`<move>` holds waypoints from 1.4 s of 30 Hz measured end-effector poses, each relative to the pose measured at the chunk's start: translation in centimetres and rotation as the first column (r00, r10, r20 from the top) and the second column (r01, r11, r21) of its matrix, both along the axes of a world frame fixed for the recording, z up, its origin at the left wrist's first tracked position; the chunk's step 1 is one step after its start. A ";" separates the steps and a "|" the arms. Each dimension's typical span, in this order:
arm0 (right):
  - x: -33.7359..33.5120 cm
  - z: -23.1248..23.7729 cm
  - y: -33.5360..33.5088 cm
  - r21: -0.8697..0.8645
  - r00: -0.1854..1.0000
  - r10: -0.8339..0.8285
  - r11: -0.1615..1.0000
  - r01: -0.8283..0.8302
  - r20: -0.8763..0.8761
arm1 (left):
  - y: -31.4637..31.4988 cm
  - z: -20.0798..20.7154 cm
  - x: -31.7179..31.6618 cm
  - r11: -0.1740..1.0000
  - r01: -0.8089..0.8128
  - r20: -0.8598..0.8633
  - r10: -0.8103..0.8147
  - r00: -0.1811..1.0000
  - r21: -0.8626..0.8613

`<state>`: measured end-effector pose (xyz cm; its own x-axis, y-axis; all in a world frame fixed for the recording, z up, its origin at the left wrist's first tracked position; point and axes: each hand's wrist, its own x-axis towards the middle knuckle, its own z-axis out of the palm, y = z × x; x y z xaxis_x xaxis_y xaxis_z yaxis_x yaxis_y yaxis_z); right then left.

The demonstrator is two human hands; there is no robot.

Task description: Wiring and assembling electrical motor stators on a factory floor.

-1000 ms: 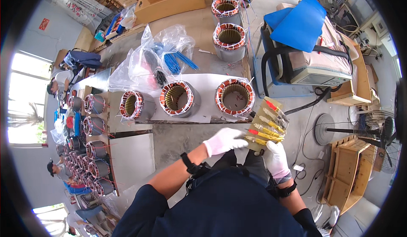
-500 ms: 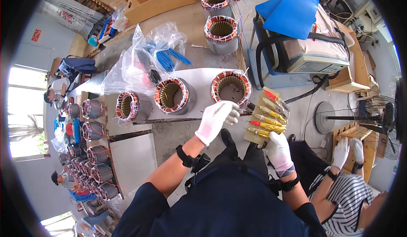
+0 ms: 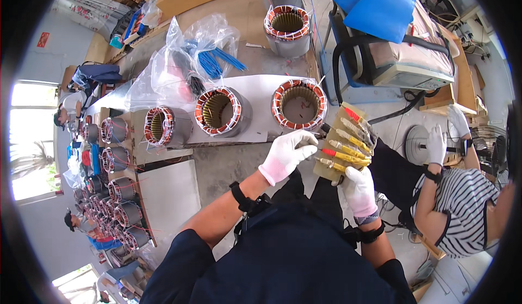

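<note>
My right hand (image 3: 359, 188), in a white glove, grips the lower edge of a beige board (image 3: 326, 169). Several yellow and red clips (image 3: 350, 147), which look like crocodile clips, lie in a row across this board. Just left of it is my left hand (image 3: 288, 154), also gloved, with its fingers curled together; anything small between the fingertips is hidden. Beyond my left hand, a motor stator (image 3: 299, 104) with orange windings and white lacing stands at the table edge. Two similar stators, a middle one (image 3: 218, 111) and a left one (image 3: 166, 125), stand farther left.
Clear plastic bags with blue sleeves (image 3: 217, 62) lie behind the stators. More stators (image 3: 287, 29) stand farther back. A padded chair (image 3: 397, 48) carries a boxy instrument and blue sheets. At right, a co-worker in a striped top (image 3: 462, 206) raises gloved hands near a fan (image 3: 416, 143).
My left hand has shifted slightly right and its fingers have curled in. The board in my right hand has tilted a little. The co-worker at right has moved forward, nearer the fan.
</note>
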<state>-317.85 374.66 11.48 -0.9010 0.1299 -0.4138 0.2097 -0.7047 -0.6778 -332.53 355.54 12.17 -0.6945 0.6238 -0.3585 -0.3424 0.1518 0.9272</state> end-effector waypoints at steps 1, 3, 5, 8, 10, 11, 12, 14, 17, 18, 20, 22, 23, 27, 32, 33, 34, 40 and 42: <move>-0.1 0.3 -0.2 0.006 1.000 0.000 1.000 0.000 -0.014 | -0.1 0.1 -0.1 0.999 0.027 -0.043 -0.028 0.999 -0.027; -0.2 0.6 -0.2 0.013 1.000 0.005 1.000 -0.005 -0.031 | -0.2 -0.1 0.1 0.997 0.047 -0.086 -0.052 0.995 -0.054; -0.1 0.7 -0.1 0.041 0.997 0.047 0.998 -0.045 -0.053 | -0.4 -1.0 0.7 0.999 -0.037 0.009 0.037 0.999 0.009; 0.4 0.7 0.0 0.070 0.999 0.038 0.997 -0.036 -0.034 | -1.0 0.3 1.1 0.986 -0.163 0.016 0.164 0.986 -0.035; 0.9 0.5 0.0 0.088 0.999 0.048 0.995 -0.046 -0.022 | -2.3 -0.5 1.0 0.994 0.006 -0.021 -0.009 1.000 -0.112; 0.9 0.4 0.1 0.099 0.998 0.063 0.993 -0.063 -0.001 | -2.5 -0.5 0.7 0.972 0.167 -0.002 -0.170 0.985 -0.163; 1.0 0.3 0.3 0.102 0.996 0.087 0.991 -0.087 0.003 | -2.4 -0.4 0.7 0.947 0.301 0.088 -0.293 0.952 -0.107; 1.2 -0.9 -0.1 0.189 0.997 0.079 0.979 -0.075 -0.014 | -1.3 -0.5 1.7 0.930 0.361 0.195 -0.366 0.910 0.065; 1.2 0.0 -0.6 0.274 0.998 0.042 0.961 -0.027 -0.050 | -0.3 -1.5 2.4 0.925 0.326 0.296 -0.372 0.880 0.193; 1.7 -0.2 -0.4 0.283 0.995 0.101 0.954 -0.097 0.000 | -0.3 -1.8 2.3 0.927 0.315 0.337 -0.368 0.867 0.201; 2.2 -0.1 1.0 0.388 0.957 0.281 0.876 -0.286 0.071 | -0.4 -2.2 1.9 0.924 0.306 0.379 -0.374 0.847 0.230; 1.6 2.2 4.7 0.477 0.852 0.491 0.713 -0.514 0.185 | -0.8 -1.8 1.4 0.919 0.307 0.376 -0.383 0.844 0.247; 1.8 3.0 6.5 0.520 0.689 0.647 0.486 -0.702 0.325 | -0.7 -1.8 1.4 0.913 0.305 0.376 -0.391 0.840 0.269; 1.2 2.1 9.4 0.579 0.955 0.205 0.761 -0.293 0.214 | -1.0 -0.9 1.0 0.921 0.366 0.328 -0.389 0.861 0.130; 0.3 1.1 8.5 0.541 0.982 0.056 0.828 -0.146 0.180 | -0.8 -1.5 1.1 0.930 0.321 0.304 -0.362 0.881 0.179; 0.4 0.5 8.5 0.543 0.983 0.057 0.827 -0.144 0.174 | -0.7 -1.5 1.1 0.927 0.335 0.275 -0.370 0.887 0.167; 0.4 0.0 8.4 0.554 0.982 0.013 0.824 -0.117 0.188 | -0.8 -1.4 1.2 0.931 0.330 0.280 -0.363 0.889 0.158; 0.1 -1.4 8.0 0.646 0.976 -0.121 0.763 -0.025 0.180 | -1.4 -1.3 1.4 0.925 0.351 0.257 -0.378 0.889 0.146; -0.1 -1.8 8.0 0.636 0.979 -0.118 0.772 -0.015 0.166 | -1.4 -1.2 1.5 0.926 0.349 0.256 -0.376 0.891 0.145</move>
<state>-317.91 382.68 9.66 -0.8000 0.4650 -0.3792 0.3537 -0.1450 -0.9240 -331.06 354.09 10.98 -0.2965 0.8527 -0.4301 -0.5220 0.2324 0.8207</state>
